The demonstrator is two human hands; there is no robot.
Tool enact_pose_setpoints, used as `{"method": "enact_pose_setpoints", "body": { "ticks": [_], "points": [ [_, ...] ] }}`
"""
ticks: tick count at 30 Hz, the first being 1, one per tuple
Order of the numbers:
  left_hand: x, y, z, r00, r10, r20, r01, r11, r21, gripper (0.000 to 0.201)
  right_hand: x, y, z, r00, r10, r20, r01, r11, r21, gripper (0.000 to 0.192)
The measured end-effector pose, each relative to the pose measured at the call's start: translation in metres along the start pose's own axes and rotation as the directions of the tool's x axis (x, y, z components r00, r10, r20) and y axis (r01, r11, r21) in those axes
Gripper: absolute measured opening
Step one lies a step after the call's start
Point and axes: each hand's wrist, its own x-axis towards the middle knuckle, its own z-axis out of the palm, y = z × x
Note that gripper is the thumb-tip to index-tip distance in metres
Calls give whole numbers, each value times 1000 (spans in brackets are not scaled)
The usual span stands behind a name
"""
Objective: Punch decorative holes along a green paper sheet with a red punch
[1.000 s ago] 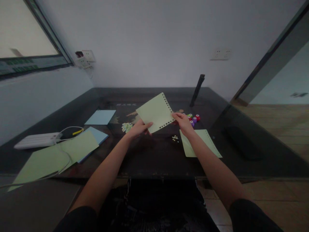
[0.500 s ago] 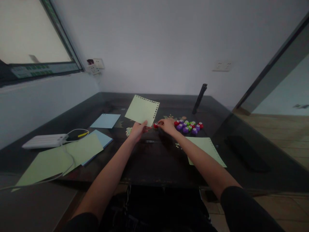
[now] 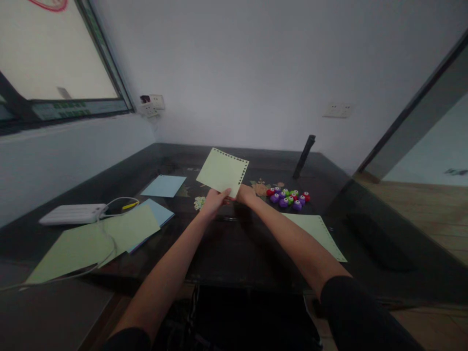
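Observation:
My left hand [image 3: 215,201] pinches the lower edge of a pale green sheet of paper [image 3: 222,170], thumb on top. Small holes run along the sheet's top and right edges, and it is held up above the table. At its lower right corner is my right hand [image 3: 246,194], its fingers curled and largely hidden behind the sheet. The red craft punch seen in that hand earlier is mostly covered now. To the right stands a cluster of red, purple and green craft punches [image 3: 284,202]. Another pale green sheet [image 3: 310,225], with a punched right edge, lies under my right forearm.
Blue paper [image 3: 164,185] and green sheets [image 3: 84,241] lie on the left of the dark table [image 3: 226,248]. A white power strip [image 3: 73,214] with a cable sits there. A black upright object [image 3: 304,157] stands at the back right.
My right hand has moved left, in against the sheet's lower corner, taking the red craft punch mostly out of sight. My left hand keeps its hold on the sheet. The camera view has shifted slightly.

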Motion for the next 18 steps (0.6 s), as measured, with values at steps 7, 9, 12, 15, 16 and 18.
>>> {"method": "enact_pose_setpoints", "body": {
  "ticks": [7,9,12,15,16,18],
  "points": [
    [-7,3,9,999,20,33,-21,999,31,21,-38,35,-27,998,33,-58,-9,931,365,23],
    [-12,4,15,998,23,50,-25,999,41,23,-62,47,-29,990,66,-122,30,758,652,14],
    [-21,2,28,995,11,98,-14,999,31,26,-101,57,-27,991,91,-94,37,499,866,17],
    [-30,-3,41,986,-23,166,16,999,42,24,-134,59,-20,985,152,-75,25,308,951,27],
    [-32,-4,44,983,-32,183,23,998,52,23,-141,58,-18,981,170,-89,43,254,966,30],
    [-35,-6,49,979,-38,201,25,997,67,21,-151,55,-13,971,200,-128,101,141,985,31]
  ]
}}
